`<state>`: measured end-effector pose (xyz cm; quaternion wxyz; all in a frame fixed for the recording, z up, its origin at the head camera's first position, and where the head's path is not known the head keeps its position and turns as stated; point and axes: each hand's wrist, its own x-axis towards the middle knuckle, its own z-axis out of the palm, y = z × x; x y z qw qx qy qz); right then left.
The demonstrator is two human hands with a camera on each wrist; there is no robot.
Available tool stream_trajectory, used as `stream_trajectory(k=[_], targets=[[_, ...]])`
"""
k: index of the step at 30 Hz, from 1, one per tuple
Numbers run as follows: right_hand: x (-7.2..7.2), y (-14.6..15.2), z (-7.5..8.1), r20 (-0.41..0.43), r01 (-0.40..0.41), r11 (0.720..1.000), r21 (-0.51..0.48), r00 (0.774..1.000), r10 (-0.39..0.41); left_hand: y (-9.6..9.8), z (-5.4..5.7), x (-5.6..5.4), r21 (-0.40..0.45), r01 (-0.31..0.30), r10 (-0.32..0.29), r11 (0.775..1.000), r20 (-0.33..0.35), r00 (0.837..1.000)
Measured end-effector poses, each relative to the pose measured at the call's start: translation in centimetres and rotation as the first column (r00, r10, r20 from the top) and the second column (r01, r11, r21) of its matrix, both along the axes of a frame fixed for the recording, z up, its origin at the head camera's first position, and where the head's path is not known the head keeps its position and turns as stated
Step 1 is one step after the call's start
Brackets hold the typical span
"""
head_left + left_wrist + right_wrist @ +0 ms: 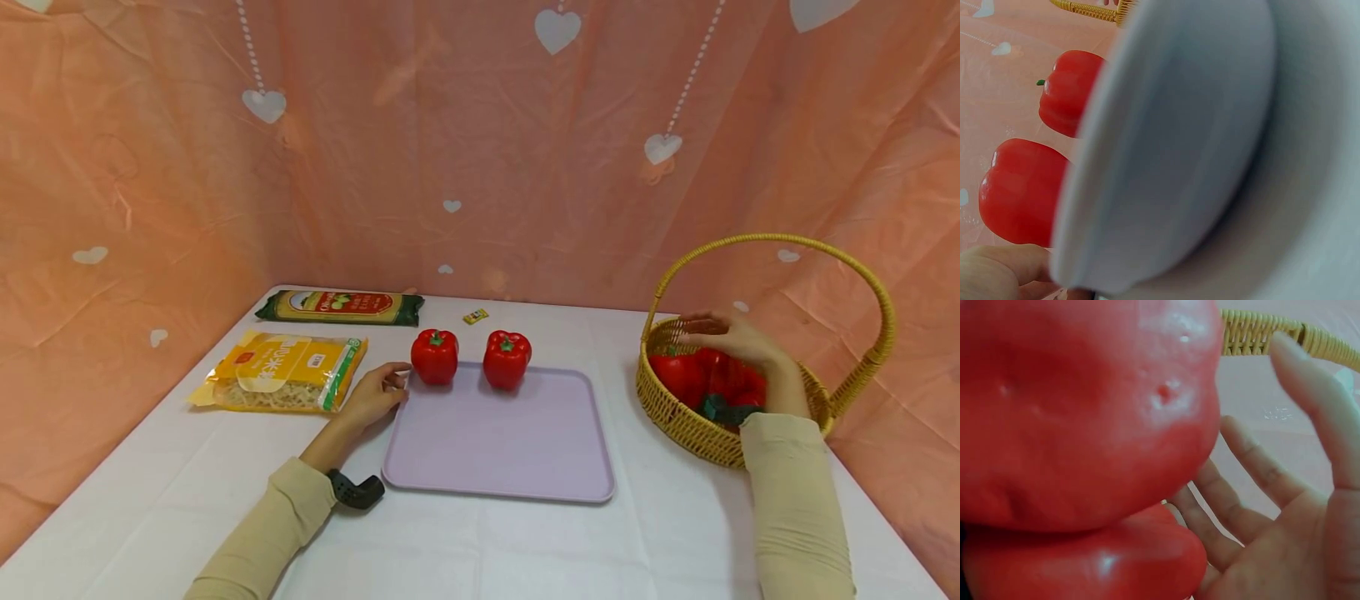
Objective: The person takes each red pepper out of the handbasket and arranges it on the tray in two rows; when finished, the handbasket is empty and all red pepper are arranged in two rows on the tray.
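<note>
My left hand is at the tray's upper left corner, with loosely bent fingertips at the rim. In the left wrist view part of that hand shows beside the blurred tray edge. On the pale purple tray two red bell peppers stand upright along the far edge. My right hand reaches over the wicker basket, above the red bell peppers inside. The right wrist view shows its spread fingers beside a large bell pepper, with another pepper below.
A yellow bag of noodles lies left of the tray, and a green and gold packet lies behind it. A small yellow packet is near the back edge. The basket's tall handle arches over the right side.
</note>
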<state>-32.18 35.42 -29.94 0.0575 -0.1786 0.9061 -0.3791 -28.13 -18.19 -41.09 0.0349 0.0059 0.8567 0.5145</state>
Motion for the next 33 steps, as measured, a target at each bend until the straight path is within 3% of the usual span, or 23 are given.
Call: stream_trajectory(k=[5, 12, 20, 33], targets=[[-0.1, -0.4, 0.0, 0.043, -0.085, 0.995, 0.046, 0.996, 0.083, 0.0, -0.1, 0.0, 0.000, 0.002, -0.002, 1.000, -0.003, 1.000], [-0.2, -0.8, -0.2, 0.130, -0.187, 0.982, 0.025, 0.975, 0.182, 0.0, -0.1, -0.1, 0.004, 0.003, -0.003, 1.000, -0.007, 1.000], [-0.2, -0.9, -0.3, 0.148, -0.173, 0.970, 0.170, 0.978, 0.149, 0.1, 0.1, 0.1, 0.009, -0.011, 0.011, 1.000, 0.014, 1.000], [0.0, -1.3, 0.0, 0.157, -0.120, 0.953, 0.277, 0.985, 0.079, 0.1, 0.0, 0.0, 0.011, -0.002, 0.002, 1.000, 0.005, 1.000]])
